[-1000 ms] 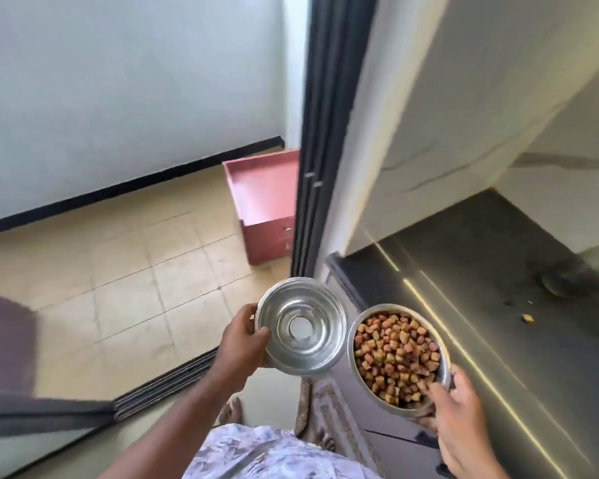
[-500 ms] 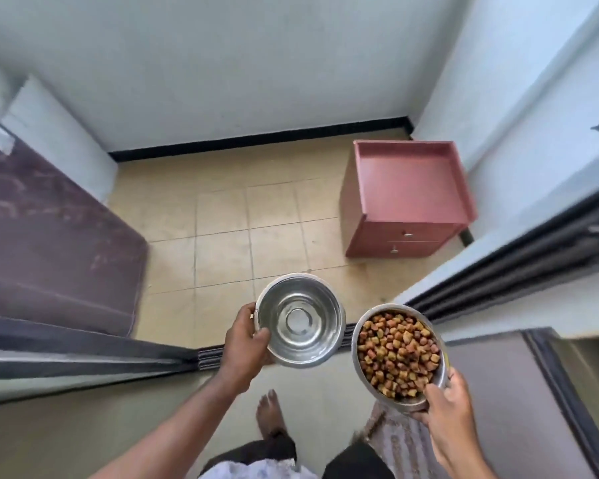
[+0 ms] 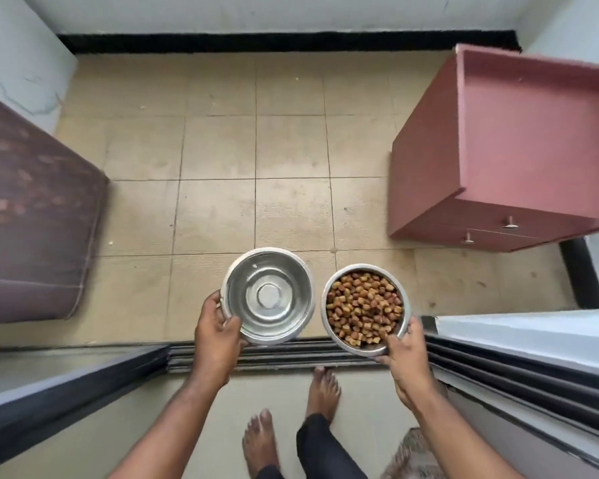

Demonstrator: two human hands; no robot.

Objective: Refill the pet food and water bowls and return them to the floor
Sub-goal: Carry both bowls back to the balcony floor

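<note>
I am gripping the water bowl [image 3: 268, 296] in my left hand [image 3: 218, 335] and the food bowl [image 3: 365, 308] in my right hand [image 3: 406, 354], both rims level, the tiled floor [image 3: 218, 202] lying straight below.

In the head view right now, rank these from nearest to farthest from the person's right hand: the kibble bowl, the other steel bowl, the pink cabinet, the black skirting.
1. Kibble bowl: gripped by the right hand itself.
2. Other steel bowl: just left of it, held by the left hand.
3. Pink cabinet: on the floor, ahead and right.
4. Black skirting: along the far wall.
</note>
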